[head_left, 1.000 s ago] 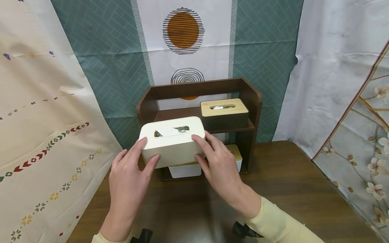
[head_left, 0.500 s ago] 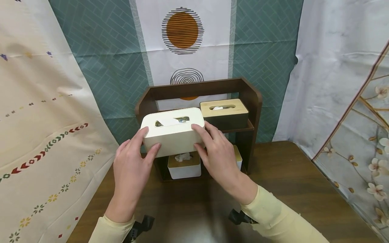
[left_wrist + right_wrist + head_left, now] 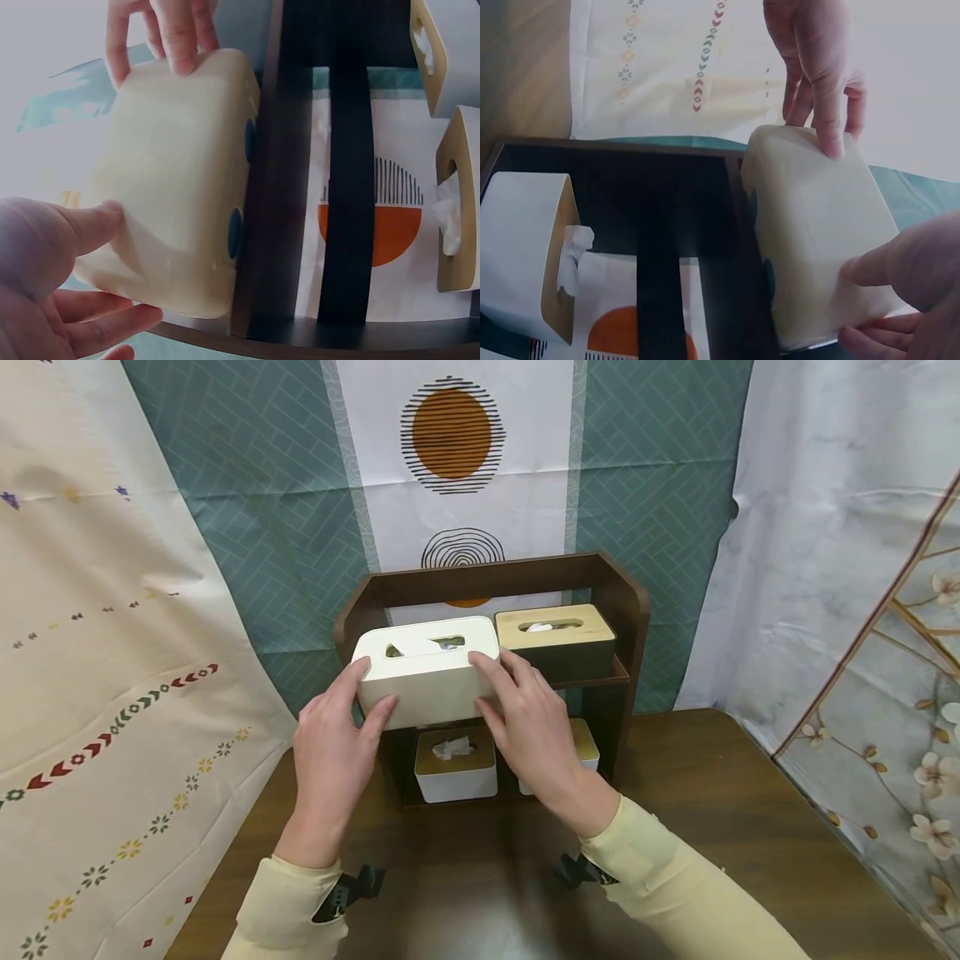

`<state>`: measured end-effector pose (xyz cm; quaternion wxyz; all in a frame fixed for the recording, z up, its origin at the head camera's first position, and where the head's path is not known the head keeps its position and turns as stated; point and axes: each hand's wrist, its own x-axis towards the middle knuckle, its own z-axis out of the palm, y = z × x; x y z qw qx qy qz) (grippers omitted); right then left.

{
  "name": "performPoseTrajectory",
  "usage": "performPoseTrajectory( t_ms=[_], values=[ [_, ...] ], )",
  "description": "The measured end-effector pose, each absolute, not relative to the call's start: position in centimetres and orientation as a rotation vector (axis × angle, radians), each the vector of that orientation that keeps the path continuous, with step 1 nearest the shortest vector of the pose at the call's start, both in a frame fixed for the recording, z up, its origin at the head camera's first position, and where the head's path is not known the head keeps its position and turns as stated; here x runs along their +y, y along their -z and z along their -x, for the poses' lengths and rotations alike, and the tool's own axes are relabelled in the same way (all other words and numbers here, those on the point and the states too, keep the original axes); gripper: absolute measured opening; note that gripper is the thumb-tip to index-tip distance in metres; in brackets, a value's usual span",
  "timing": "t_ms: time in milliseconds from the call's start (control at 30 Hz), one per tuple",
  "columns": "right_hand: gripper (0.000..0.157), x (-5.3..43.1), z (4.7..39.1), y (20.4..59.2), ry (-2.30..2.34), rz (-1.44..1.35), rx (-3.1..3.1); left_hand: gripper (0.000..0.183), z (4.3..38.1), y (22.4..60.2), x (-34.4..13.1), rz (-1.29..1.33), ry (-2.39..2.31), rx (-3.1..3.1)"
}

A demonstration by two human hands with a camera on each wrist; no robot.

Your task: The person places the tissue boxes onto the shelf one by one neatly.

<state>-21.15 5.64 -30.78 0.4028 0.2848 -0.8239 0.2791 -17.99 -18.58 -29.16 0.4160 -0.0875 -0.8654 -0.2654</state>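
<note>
Both hands hold a cream tissue box by its two ends, at the left side of the upper shelf. My left hand grips the left end, thumb on the front face and fingers along the side. At the other end my right hand does the same, its fingertips at the top edge. White tissue shows in the slot on top. In the left wrist view, blue round feet show on the underside, right by the shelf edge. Beside it on that shelf sits a black tissue box with a wooden lid.
A dark brown two-tier shelf rack stands on the wooden table. On its lower level are two white tissue boxes with wooden lids, a left one and a right one partly behind my right hand. Patterned cloths hang around.
The cream tissue box has moved up and forward to the upper shelf, carried by both hands. The lower white boxes have come into fuller view beneath it.
</note>
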Motion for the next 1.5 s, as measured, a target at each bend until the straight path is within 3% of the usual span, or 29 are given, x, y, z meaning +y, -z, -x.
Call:
performPoseTrajectory(
  t_ms=[367,700,833,1500],
  values=[
    [0.077,5.3,22.6,30.7,-0.707,-0.671,-2.118,0.065,20.0,29.9,-18.6,0.178,0.711,-2.107],
    [0.091,5.6,23.2,32.5,-0.691,-0.558,-2.149,0.095,20.5,32.2,-18.6,0.085,0.690,-2.095],
    [0.094,5.8,23.4,33.0,-0.674,-0.522,-2.166,0.099,20.5,33.2,-18.8,0.030,0.719,-2.108],
    [0.081,5.7,25.1,32.7,-0.647,-0.522,-2.221,0.091,22.6,34.8,-18.9,-0.020,0.797,-2.098]
  ],
)
